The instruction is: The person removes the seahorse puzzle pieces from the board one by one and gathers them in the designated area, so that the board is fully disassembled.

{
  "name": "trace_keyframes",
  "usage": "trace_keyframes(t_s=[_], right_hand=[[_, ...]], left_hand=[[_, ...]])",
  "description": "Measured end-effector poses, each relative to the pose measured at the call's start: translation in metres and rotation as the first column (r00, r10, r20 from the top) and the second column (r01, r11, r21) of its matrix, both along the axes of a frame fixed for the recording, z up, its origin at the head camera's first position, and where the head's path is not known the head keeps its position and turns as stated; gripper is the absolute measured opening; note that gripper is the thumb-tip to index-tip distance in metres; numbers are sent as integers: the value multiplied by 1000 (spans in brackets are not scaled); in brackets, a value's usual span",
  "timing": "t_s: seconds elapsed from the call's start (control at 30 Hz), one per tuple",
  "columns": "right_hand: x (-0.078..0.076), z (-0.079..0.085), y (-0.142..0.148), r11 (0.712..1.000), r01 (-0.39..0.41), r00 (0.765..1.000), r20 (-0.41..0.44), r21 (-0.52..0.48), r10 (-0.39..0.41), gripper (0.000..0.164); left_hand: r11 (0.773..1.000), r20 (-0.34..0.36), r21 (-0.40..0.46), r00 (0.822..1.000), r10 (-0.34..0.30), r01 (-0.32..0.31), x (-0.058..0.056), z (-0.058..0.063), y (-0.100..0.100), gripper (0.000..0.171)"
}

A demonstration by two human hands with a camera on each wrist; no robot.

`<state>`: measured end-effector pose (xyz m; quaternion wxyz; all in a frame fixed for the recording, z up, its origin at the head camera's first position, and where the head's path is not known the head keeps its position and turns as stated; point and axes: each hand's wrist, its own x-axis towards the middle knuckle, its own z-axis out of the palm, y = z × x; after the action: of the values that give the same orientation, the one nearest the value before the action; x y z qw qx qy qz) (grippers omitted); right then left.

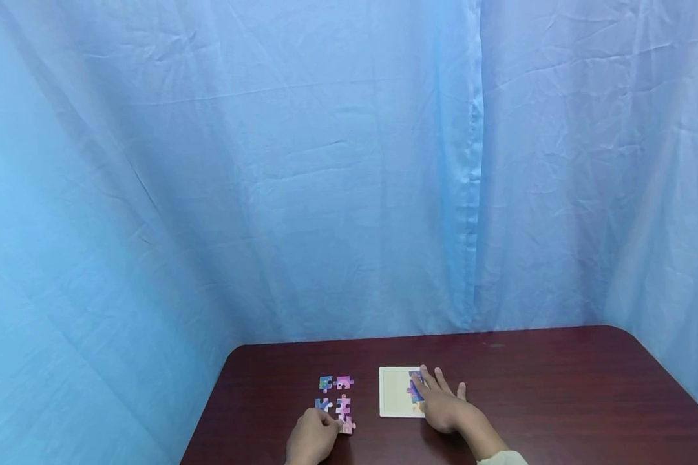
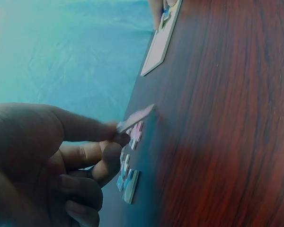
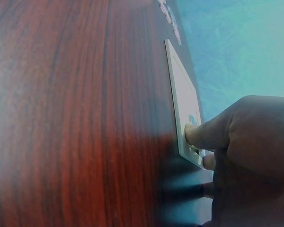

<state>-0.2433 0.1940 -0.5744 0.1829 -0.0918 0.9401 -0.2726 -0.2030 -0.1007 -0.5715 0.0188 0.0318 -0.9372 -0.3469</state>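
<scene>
My left hand (image 1: pixel 312 437) pinches a pink jigsaw piece (image 1: pixel 347 427) between thumb and fingertips. In the left wrist view this piece (image 2: pixel 138 117) tilts up off the table. Just beyond that hand lie several loose pieces, among them a blue-green one (image 1: pixel 325 382) and a pink one (image 1: pixel 344 382). To their right is a flat puzzle tray (image 1: pixel 394 391) with a white rim. Inside it, a few joined pieces (image 1: pixel 414 382) sit along the right side, partly covered by my right hand (image 1: pixel 444 407). That hand's fingers are spread, and in the right wrist view its thumb (image 3: pixel 196 136) presses down inside the tray.
A dark red-brown wooden table (image 1: pixel 558 394) with rounded far corners holds everything. Blue cloth (image 1: pixel 337 194) hangs behind it and at both sides. A light sleeve (image 1: pixel 503 458) shows at the right wrist.
</scene>
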Motion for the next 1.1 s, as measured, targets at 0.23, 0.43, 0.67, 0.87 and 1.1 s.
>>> trace_keyframes(t_s=[0.23,0.43,0.67,0.87,1.1], right_hand=[[-1,1,-1,1000,-7,1000,-2,-17,7,62],[-2,-3,-1,1000,-1,1000,6,-25,2,62],[-5,-12,2,1000,-10,1000,-3,-21,9,63],[-8,-17,4,1000,-15,1000,3,10,15,63],[-13,-32,7,1000,6,1000,-26,14,-5,63]], left_hand=[[1000,17,-16,1000,1,-1,4,11,-5,28],[1000,31,8,999,21,-21,4,16,-9,28],[999,74,23,996,46,-48,5,15,-15,39],[998,59,36,997,56,-58,6,16,-16,39],[996,47,29,996,82,-83,5,12,-13,49]])
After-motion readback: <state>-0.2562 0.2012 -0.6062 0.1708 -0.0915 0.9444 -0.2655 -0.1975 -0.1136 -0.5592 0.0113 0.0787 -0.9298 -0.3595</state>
